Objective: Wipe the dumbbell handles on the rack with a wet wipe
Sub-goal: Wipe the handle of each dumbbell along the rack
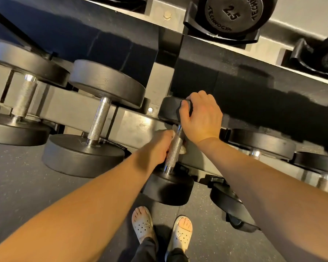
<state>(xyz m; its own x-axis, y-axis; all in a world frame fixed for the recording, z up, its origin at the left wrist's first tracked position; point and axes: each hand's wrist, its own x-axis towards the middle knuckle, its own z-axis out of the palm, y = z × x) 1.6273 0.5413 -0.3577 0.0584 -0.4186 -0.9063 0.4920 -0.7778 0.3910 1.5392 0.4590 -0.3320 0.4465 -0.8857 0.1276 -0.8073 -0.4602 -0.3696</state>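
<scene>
A black dumbbell lies on the lower rack shelf at centre, its knurled metal handle (pixel 175 148) running towards me. My left hand (pixel 160 146) reaches under the handle from the left and holds a white wet wipe (pixel 182 149) wrapped around its underside; bits of the wipe show on both sides. My right hand (pixel 201 115) grips the dumbbell's far head (pixel 169 108) from above, fingers curled over its edge. The near head (pixel 169 188) hangs over the rack's front.
Two larger dumbbells (pixel 98 120) (pixel 24 99) lie to the left on the grey rack (pixel 133 123). More dumbbells (pixel 261 142) sit to the right. A 2.5 weight (pixel 232 14) rests on the upper shelf. My feet in pale clogs (pixel 142 223) stand on the dark rubber floor.
</scene>
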